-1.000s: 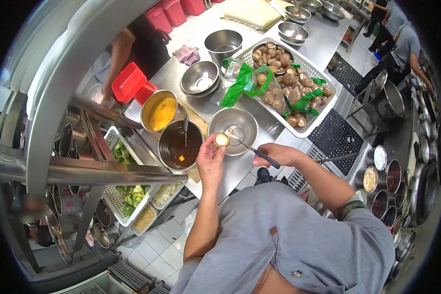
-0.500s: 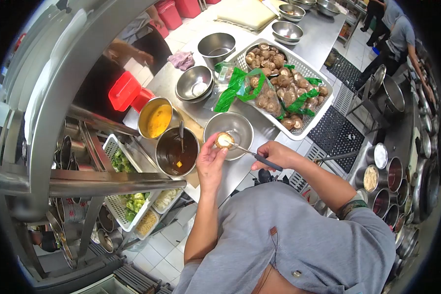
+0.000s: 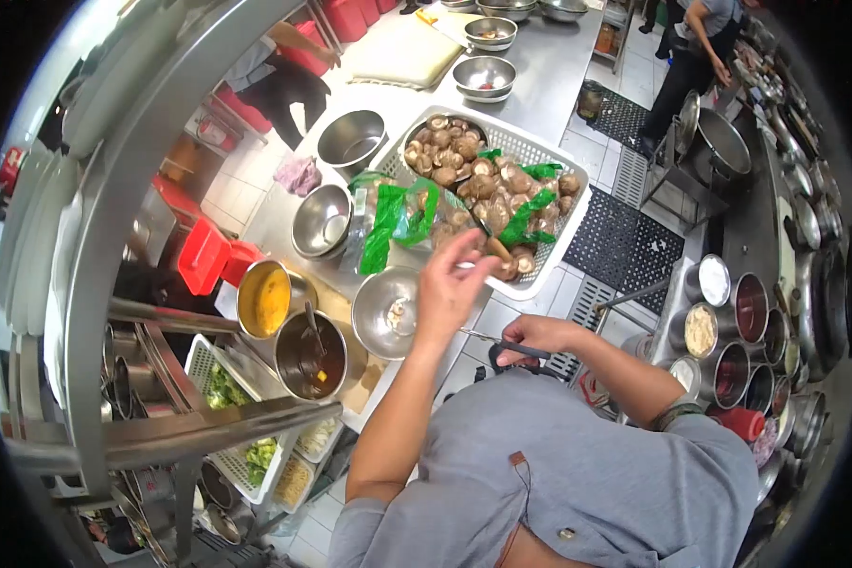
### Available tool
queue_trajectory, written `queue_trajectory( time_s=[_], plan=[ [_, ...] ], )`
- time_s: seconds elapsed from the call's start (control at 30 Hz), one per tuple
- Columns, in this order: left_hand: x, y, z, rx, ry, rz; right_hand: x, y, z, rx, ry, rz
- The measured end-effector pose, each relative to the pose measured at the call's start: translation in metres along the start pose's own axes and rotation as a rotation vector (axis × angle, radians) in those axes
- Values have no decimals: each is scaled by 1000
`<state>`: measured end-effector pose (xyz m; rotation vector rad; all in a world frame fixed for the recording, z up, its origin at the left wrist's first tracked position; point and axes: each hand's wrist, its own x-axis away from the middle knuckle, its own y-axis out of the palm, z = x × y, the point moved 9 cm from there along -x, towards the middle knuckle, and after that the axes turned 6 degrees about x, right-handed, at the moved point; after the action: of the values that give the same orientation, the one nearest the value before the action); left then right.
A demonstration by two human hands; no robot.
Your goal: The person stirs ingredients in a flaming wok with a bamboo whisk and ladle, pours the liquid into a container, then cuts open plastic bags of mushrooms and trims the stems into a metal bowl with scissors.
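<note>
My left hand [image 3: 454, 289] is raised over the near edge of the white basket [image 3: 537, 295], fingers apart and partly bent. A tan, elongated shape [image 3: 497, 250] lies just beyond its fingertips; I cannot tell whether it is a mushroom. Shiitake mushrooms [image 3: 490, 194] fill the basket, some in torn clear bags with green print [image 3: 381, 232]. Lower right, my right hand [image 3: 530, 338] grips dark-handled scissors [image 3: 480, 334], metal tip pointing left. Left of my left wrist, a steel bowl [image 3: 371, 322] holds a few small pale pieces.
Steel pots of yellow liquid [image 3: 273, 301] and dark sauce [image 3: 303, 371] stand at left. A metal rail [image 3: 227, 431] crosses above a broccoli basket [image 3: 232, 390]. Stacked bowls [image 3: 324, 216] and a cutting board [image 3: 402, 52] lie farther back. Other people stand behind the table and at upper right.
My left hand has moved away from the scissors tip, up and right to the mushroom basket; the trimmed mushroom is no longer visible in it. The view has shifted, moving the table leftward.
</note>
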<state>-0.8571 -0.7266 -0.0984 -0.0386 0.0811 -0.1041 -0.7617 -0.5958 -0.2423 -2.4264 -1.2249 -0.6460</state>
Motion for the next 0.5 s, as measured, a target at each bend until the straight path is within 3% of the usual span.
queue_trajectory(
  time_s=[0.1,0.2,0.3,0.4,0.43,0.5],
  plan=[
    [-35,-49,16,-321,240,238,10,-11,13,-42,-17,42],
    [-87,-61,-17,-584,82,48,10,-14,22,-32,-14,55],
    [-107,-39,-45,-740,-164,-334,6,-17,19,26,-12,33],
    [-99,-26,-49,-666,-383,-481,2,-16,13,-1,-63,31],
    [-99,-20,-40,-827,-185,-521,-2,-15,19,19,-43,32],
    [-91,-21,-56,-868,-181,-503,-4,-15,13,75,-42,45]
  ],
)
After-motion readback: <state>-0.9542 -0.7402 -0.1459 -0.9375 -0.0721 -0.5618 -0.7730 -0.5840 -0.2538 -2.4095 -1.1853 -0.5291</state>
